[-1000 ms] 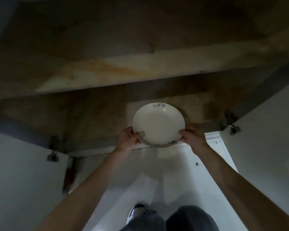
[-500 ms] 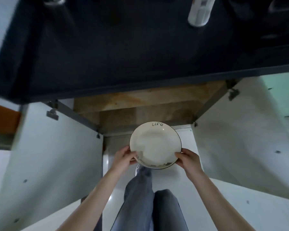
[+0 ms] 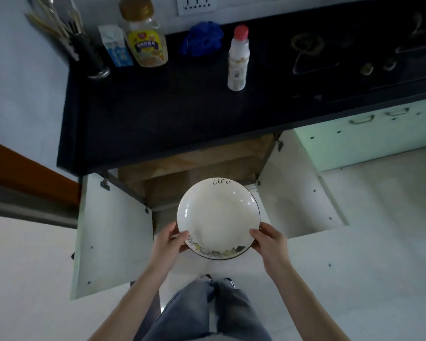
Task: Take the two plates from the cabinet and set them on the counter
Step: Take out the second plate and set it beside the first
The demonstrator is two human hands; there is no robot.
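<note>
fingers [image 3: 182,236] of both hands are clamped on the plate [image 3: 218,217], left hand [image 3: 169,244] on its lower-left rim, right hand [image 3: 271,242] on the lower-right, thumbs over the top edge. plate sits mid-frame, held in the air in front of the open cabinet [image 3: 190,178], below the dark counter [image 3: 172,112]. can't tell if there's a second plate under it. it says "life" on the far rim. up top on the counter: yellow-label jar [image 3: 146,43], small carton [image 3: 116,46], blue cloth [image 3: 203,41], red-capped bottle [image 3: 237,59].
</note>
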